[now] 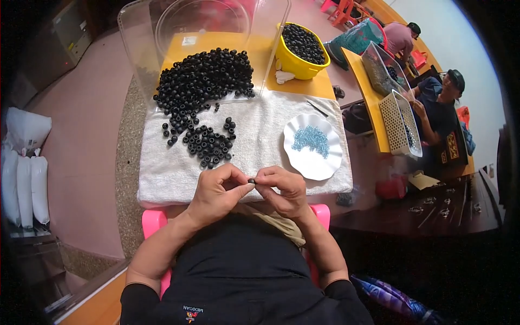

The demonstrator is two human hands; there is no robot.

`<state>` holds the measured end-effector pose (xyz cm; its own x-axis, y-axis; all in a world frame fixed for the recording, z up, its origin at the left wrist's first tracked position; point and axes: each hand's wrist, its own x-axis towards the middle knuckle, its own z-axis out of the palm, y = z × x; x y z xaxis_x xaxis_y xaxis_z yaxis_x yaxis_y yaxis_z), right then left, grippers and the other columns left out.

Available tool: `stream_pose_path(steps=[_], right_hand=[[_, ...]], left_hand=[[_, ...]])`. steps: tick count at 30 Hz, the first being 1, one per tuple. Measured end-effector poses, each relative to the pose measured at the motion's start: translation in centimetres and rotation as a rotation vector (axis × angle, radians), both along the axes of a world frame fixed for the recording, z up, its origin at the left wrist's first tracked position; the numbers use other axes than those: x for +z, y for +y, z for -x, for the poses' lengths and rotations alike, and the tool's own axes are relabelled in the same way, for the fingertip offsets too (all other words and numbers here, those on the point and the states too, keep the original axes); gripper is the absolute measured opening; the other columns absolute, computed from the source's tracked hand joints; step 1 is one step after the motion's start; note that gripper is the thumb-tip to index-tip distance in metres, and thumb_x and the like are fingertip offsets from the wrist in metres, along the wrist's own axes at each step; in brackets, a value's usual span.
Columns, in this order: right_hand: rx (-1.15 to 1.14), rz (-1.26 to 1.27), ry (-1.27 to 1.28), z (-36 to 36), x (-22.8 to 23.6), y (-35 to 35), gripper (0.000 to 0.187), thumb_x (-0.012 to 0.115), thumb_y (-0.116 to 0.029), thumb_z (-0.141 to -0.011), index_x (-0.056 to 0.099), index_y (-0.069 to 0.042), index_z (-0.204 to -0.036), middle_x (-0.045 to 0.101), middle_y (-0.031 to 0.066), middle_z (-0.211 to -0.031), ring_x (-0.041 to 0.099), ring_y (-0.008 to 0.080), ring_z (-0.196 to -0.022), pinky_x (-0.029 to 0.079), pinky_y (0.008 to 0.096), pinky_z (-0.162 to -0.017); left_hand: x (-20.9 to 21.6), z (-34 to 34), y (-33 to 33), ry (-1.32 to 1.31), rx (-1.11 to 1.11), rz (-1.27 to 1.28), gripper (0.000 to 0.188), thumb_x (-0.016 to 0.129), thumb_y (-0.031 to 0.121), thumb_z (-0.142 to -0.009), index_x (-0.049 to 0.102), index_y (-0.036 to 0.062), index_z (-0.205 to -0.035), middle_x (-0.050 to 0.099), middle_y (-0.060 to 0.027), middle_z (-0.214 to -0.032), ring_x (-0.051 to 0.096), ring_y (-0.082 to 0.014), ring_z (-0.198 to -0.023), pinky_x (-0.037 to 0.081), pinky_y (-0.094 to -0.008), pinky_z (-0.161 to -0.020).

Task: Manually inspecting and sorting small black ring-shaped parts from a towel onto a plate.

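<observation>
My left hand [219, 190] pinches one small black bead-like part [251, 181] between thumb and forefinger, above the towel's near edge. Against the same part, my right hand [283, 189] presses its fingertips together; whether a small piece is between them is hidden. Beyond my hands, a pile of black round parts with holes [206, 76] spills from a clear plastic bin [138, 59] onto the white towel [162, 181]. To the right, a white scalloped plate [319, 169] holds small clear-blue pieces [310, 141], apart from both hands.
A yellow tub [295, 66] of black parts stands at the back right, near a thin dark tool [317, 108]. Further right, a person [441, 103] sits at another table with a white perforated basket [398, 124]. White sacks [24, 184] stand at far left.
</observation>
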<state>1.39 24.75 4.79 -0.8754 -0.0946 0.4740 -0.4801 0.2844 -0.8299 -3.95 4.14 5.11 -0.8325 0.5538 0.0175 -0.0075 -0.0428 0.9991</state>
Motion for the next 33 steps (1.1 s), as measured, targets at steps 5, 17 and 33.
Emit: stream_pose_path(steps=[5,17,33], right_hand=[[0.053,0.087,-0.069,-0.2,0.0,0.4,0.021,0.071,0.010,-0.082,0.072,0.004,-0.102,0.072,0.0154,-0.099,0.070,0.0187,-0.085,0.055,0.0275,-0.074],[-0.051,0.088,-0.184,-0.6,0.3,-0.5,0.018,0.069,0.007,-0.083,0.071,0.005,-0.101,0.072,0.0140,-0.098,0.071,0.0156,-0.087,0.057,0.0259,-0.076],[-0.067,0.099,-0.084,-1.3,-0.8,-0.8,0.012,0.066,0.007,-0.079,0.063,0.006,-0.091,0.069,0.0117,-0.094,0.065,0.0121,-0.083,0.054,0.0248,-0.073]], left_hand=[[-0.4,0.0,0.1,-0.031,-0.010,-0.016,0.012,0.076,-0.002,-0.089,0.065,0.0003,-0.091,0.072,-0.0073,-0.097,0.067,-0.0084,-0.088,0.055,-0.0247,-0.078],[0.2,-0.1,0.1,0.165,-0.002,0.078,0.010,0.076,-0.002,-0.088,0.067,-0.0012,-0.091,0.072,-0.0082,-0.095,0.069,-0.0096,-0.087,0.057,-0.0249,-0.076],[0.0,-1.5,0.7,0.297,0.045,-0.013,0.009,0.073,-0.006,-0.088,0.066,-0.0035,-0.093,0.072,-0.0127,-0.099,0.071,-0.0145,-0.093,0.059,-0.0282,-0.084]])
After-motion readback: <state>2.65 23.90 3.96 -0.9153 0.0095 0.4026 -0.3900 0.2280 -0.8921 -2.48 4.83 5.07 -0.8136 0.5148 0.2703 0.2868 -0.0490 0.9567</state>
